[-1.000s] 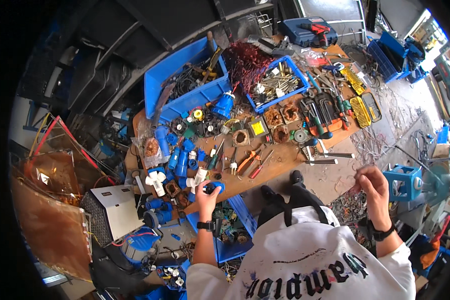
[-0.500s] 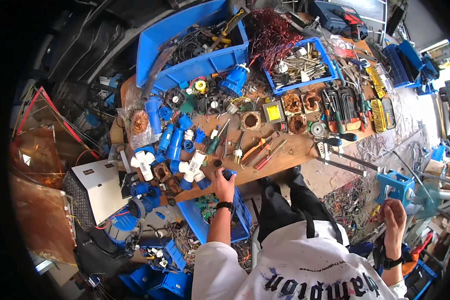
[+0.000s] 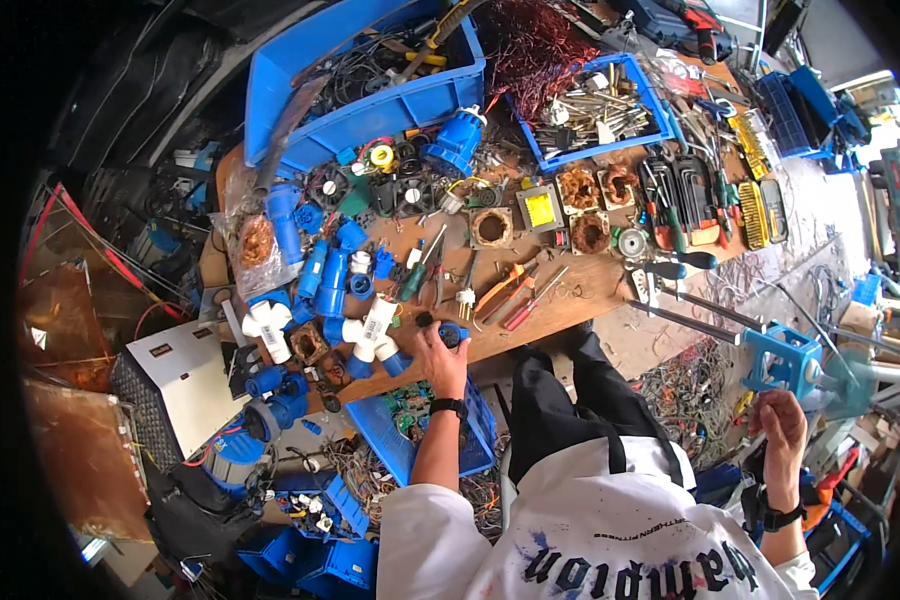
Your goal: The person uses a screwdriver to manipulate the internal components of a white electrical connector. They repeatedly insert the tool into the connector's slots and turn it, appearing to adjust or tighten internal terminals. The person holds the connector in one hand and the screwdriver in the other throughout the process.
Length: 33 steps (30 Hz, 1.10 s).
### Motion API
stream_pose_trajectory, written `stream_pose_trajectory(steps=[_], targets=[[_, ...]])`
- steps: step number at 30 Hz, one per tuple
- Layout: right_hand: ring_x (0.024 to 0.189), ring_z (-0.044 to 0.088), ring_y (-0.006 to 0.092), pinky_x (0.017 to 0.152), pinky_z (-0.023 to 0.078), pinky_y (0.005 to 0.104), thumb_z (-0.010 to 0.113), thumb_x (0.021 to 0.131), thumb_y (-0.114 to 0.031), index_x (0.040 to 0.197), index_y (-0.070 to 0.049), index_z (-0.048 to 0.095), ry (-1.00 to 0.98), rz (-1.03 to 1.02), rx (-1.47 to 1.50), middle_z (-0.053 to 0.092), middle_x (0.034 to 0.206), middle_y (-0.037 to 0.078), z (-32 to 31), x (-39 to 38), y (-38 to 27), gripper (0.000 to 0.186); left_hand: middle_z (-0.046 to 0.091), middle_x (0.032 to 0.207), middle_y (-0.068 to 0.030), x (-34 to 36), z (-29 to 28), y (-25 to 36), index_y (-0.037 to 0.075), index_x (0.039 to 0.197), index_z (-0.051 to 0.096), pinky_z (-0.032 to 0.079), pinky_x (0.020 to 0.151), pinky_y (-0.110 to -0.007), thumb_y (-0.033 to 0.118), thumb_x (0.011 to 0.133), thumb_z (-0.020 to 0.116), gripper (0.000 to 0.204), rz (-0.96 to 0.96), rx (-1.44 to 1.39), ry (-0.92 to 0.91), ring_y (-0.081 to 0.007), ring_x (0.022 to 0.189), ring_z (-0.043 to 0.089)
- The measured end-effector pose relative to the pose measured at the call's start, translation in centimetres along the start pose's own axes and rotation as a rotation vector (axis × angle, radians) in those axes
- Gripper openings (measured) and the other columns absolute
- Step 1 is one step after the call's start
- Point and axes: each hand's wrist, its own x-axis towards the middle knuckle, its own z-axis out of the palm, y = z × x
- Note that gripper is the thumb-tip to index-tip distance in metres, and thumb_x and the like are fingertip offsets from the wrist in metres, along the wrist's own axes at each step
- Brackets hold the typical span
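Note:
My left hand (image 3: 440, 362) is at the front edge of the wooden workbench (image 3: 560, 300), closed round a short blue pipe fitting (image 3: 453, 334). A small dark round piece (image 3: 425, 319) shows by its fingertips; whether the hand holds it I cannot tell. White cross-shaped pipe fittings (image 3: 378, 322) and blue pipe fittings (image 3: 334, 272) lie to its left. Beyond it are a green-handled screwdriver (image 3: 413, 282) and orange-handled pliers (image 3: 500, 286). Out to the right, my right hand (image 3: 782, 418) hangs beside a light-blue stand (image 3: 782, 362), fingers curled in; their inside is hidden.
A large blue bin (image 3: 370, 125) of cables and tools stands at the back left. Right of it are tangled red wire (image 3: 530, 50) and a blue tray (image 3: 550, 158) of metal rods. A blue crate (image 3: 475, 440) sits below the bench edge, near my left forearm.
The view has shifted slightly. In my left hand the blue pipe fitting has turned, and more of its round end shows. My right hand has hardly moved.

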Motion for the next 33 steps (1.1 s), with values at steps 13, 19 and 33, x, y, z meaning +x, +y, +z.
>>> stream_pose_trajectory(steps=[13,19,33], targets=[[0.069,0.056,0.0086,0.062,0.046,0.0221,0.058,0.093,-0.01,0.1,-0.002,0.058,0.041,0.069,0.149,0.06,0.088,0.002,-0.9,-1.0,0.9,0.011,0.051,0.112,-0.021,0.2,0.5,-1.3,0.004,0.116,0.048,0.04,0.091,-0.051,0.014,0.069,0.079,0.058,-0.052,-0.036,-0.148,-0.0423,0.108,0.048],[0.069,0.058,0.0068,0.061,0.047,0.0201,0.059,0.093,-0.013,0.101,-0.003,0.057,0.079,0.093,0.123,0.061,0.087,0.001,-3.4,-1.0,2.0,0.014,0.05,0.111,-0.0231,0.2,0.7,-0.3,0.0,0.117,0.046,0.041,0.091,-0.05,0.017,0.066,0.082,0.065,-0.043,0.074,-0.127,-0.0435,0.108,0.048],[0.067,0.055,0.0068,0.06,0.044,0.0209,0.059,0.093,-0.013,0.097,-0.003,0.057,-0.044,0.062,0.164,0.058,0.085,0.001,-7.3,5.9,3.3,0.011,0.058,0.096,-0.0148,-3.8,1.0,5.0,0.005,0.103,0.054,0.046,0.077,-0.044,0.015,0.078,0.068,0.03,-0.113,0.087,-0.143,-0.0343,0.09,0.057]])
